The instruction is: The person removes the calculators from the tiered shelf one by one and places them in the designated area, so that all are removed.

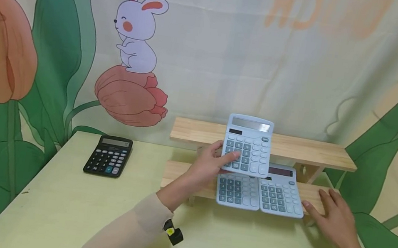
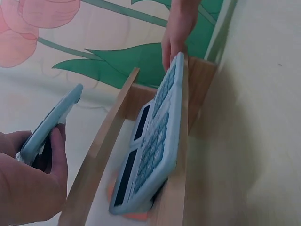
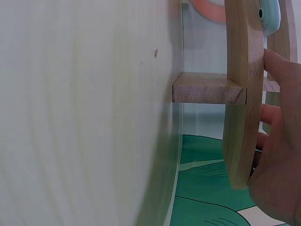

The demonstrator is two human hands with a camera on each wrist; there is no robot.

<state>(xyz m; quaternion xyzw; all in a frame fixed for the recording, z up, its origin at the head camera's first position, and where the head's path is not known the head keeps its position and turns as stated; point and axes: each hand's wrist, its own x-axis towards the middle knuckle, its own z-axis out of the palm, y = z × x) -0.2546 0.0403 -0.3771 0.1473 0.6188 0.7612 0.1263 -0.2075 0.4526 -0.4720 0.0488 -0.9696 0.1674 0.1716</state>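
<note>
Between its thumb and fingers my left hand (image 1: pixel 205 166) grips a light blue calculator (image 1: pixel 257 152) by its lower left side. The keys and display face my head camera. It is raised in front of the upper plank of a two-tier wooden shelf (image 1: pixel 308 150). Two similar light blue calculators, one on the left (image 1: pixel 238 194) and one on the right (image 1: pixel 282 195), lean side by side on the lower plank (image 1: pixel 178 176). The held calculator hides the top of the left one. My right hand (image 1: pixel 335 220) rests on the lower plank's right end, fingers extended, beside the right calculator.
A black calculator (image 1: pixel 108 157) lies on the pale table (image 1: pixel 59 206), left of the shelf. Behind the table hangs a curtain (image 1: pixel 207 58) printed with tulips and a rabbit. A black strap piece (image 1: pixel 174 233) hangs at the left wrist.
</note>
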